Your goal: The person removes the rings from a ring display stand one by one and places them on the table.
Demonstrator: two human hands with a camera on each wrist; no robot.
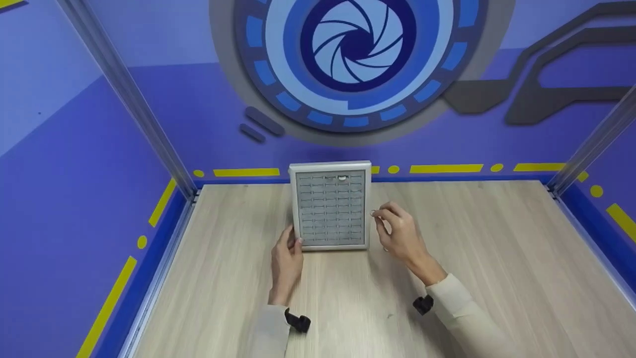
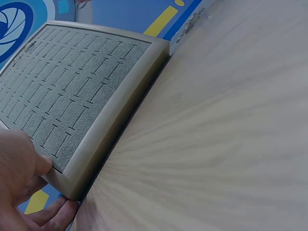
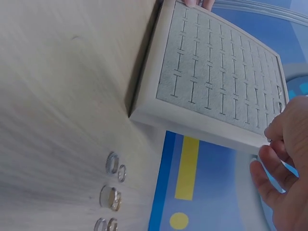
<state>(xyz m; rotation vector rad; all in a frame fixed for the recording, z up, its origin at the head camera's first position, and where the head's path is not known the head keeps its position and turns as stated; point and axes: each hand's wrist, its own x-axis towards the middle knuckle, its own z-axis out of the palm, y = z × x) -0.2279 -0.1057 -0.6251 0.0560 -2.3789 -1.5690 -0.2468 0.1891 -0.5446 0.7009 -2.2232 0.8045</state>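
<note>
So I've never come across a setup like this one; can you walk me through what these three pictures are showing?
There is no machine here, just a person using two bare hands. The head picture comes from a camera worn on the head, looking forward and down. The other two come from a camera on each wrist, so the same scene appears tilted.

The left hand grips the lower left corner of a framed, slotted tray, which stands propped up on the wooden table. The right hand pinches a small ring beside the tray's right edge. Two small pieces already sit in the tray's top row. The right wrist picture also shows several loose rings on the table.
</note>
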